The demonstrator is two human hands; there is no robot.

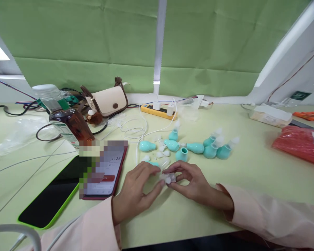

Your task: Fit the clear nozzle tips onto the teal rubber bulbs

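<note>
My left hand (136, 190) and my right hand (192, 181) meet near the table's front edge, both closed on a small clear plastic nozzle piece (171, 178). The fingertips pinch it from either side, and part of it is hidden by them. Just beyond lie loose teal rubber bulbs, one bulb (181, 154) standing with its open mouth up and another bulb (147, 146) on its side. Small white and clear plastic parts (163, 153) are scattered among them. Several teal bulbs with clear tips, such as this bulb (224, 150), stand upright to the right.
Left of my hands lie a red-cased phone (104, 170) and a green-edged phone (52, 191). Behind them stand a bottle of brown liquid (70, 125) and a cream handbag (108, 101). A yellow power strip (158, 111) with white cables sits at the back. A red plastic package (299, 144) lies far right.
</note>
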